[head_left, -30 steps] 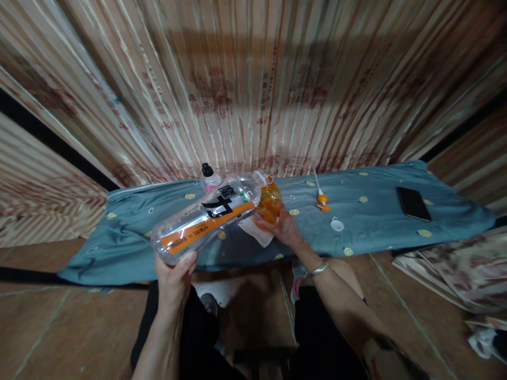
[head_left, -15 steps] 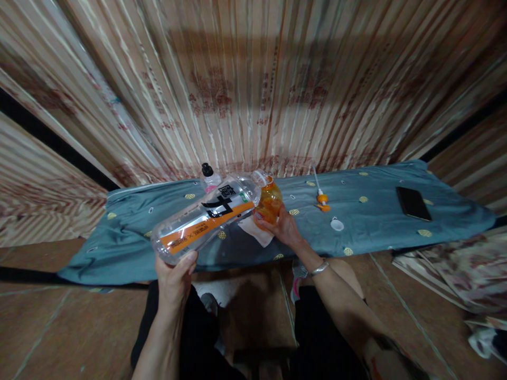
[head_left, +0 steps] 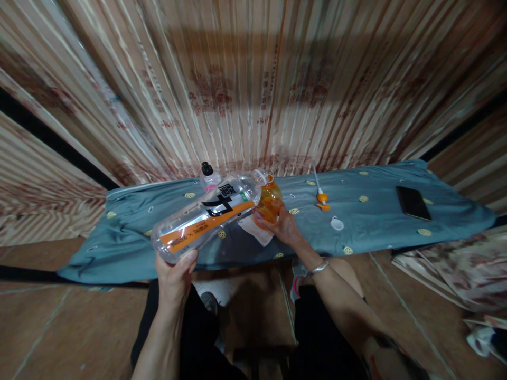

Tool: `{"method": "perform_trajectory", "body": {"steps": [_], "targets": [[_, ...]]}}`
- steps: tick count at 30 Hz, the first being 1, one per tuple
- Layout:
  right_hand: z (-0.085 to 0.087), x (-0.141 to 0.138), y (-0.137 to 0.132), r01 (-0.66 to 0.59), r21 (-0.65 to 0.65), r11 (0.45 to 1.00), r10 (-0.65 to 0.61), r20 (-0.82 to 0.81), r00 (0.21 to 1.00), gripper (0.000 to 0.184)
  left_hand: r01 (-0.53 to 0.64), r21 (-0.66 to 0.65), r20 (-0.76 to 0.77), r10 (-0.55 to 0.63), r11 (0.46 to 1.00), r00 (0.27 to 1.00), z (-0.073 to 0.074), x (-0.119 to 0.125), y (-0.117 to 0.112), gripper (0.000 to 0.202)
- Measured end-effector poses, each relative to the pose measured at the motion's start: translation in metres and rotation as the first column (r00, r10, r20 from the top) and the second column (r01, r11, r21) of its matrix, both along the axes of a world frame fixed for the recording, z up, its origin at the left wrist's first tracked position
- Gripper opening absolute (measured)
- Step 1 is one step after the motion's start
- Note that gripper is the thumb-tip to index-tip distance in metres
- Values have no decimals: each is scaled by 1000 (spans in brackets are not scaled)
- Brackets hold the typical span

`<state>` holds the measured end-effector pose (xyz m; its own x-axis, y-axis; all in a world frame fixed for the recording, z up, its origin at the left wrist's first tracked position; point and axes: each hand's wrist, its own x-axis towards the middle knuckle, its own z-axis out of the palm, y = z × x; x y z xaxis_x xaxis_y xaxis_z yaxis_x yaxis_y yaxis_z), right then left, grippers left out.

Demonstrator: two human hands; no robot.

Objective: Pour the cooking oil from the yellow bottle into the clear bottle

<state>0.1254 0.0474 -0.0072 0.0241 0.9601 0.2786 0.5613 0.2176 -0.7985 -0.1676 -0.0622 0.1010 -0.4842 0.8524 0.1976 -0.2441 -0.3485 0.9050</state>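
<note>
A large clear plastic bottle (head_left: 206, 219) with an orange and black label is tilted, its base low at the left and its neck at the upper right. My left hand (head_left: 176, 272) grips it near the base. My right hand (head_left: 283, 224) is wrapped round an orange see-through bottle (head_left: 269, 200), held over the cloth. The clear bottle's neck meets the orange bottle's open mouth; whether they touch I cannot tell. Under the orange bottle lies a white cloth or tissue (head_left: 257, 232). To the right, an orange pump head (head_left: 322, 200) with a tube lies loose.
A teal patterned cloth (head_left: 380, 211) covers the narrow table. On it are a round white cap (head_left: 336, 224), a dark phone (head_left: 413, 202) at the right and a black-capped bottle (head_left: 208, 177) behind the clear one. A striped curtain (head_left: 253, 79) hangs along the back.
The clear bottle has turned slightly in my left hand, shifting its label. Both hands stay in nearly the same place.
</note>
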Motion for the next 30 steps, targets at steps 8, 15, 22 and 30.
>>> {"method": "perform_trajectory", "body": {"steps": [8,15,22,30], "targets": [[-1,0,0,4,2,1000,-4,-3,1000,84,1,-25,10,-1,1000,1000,-4,-2,0,59],[0,1,0,-22,20,1000,22,-36,999,84,11,-13,25,-11,1000,1000,-2,0,-2,57],[2,0,-1,-20,0,1000,20,-41,999,82,-11,-24,35,12,1000,999,-1,0,0,55],[-2,1,0,-13,30,999,13,-11,1000,86,5,-36,37,-3,999,999,-6,-3,-1,61]]}}
